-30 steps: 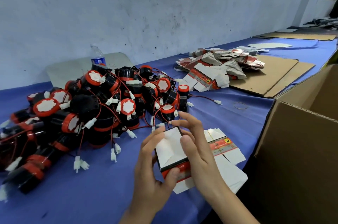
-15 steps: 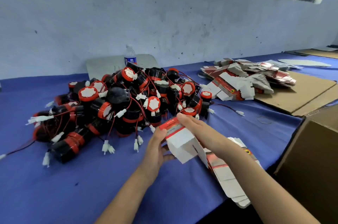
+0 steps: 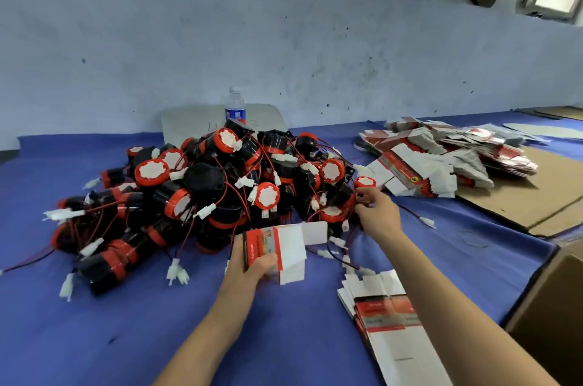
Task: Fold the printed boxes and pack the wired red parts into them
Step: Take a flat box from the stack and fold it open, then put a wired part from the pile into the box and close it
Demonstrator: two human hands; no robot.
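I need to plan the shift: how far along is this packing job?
Done: one printed box is folded up in the left hand. In hand: the right hand reaches a red part at the pile's edge; grip unclear. Left: the whole pile of parts, the near stack of flat boxes and the far heap.

One bottle [image 3: 235,106], one folded box [image 3: 275,251], two flat-box stacks [image 3: 440,161], one parts pile [image 3: 220,193]

A water bottle [image 3: 235,108] is standing by the wall [image 3: 126,38], in front of a leaning grey board [image 3: 189,120]; flat cardboard sheets [image 3: 542,196] are lying on the blue cloth [image 3: 94,338]; a brown carton [image 3: 555,306] is sitting at the right edge.
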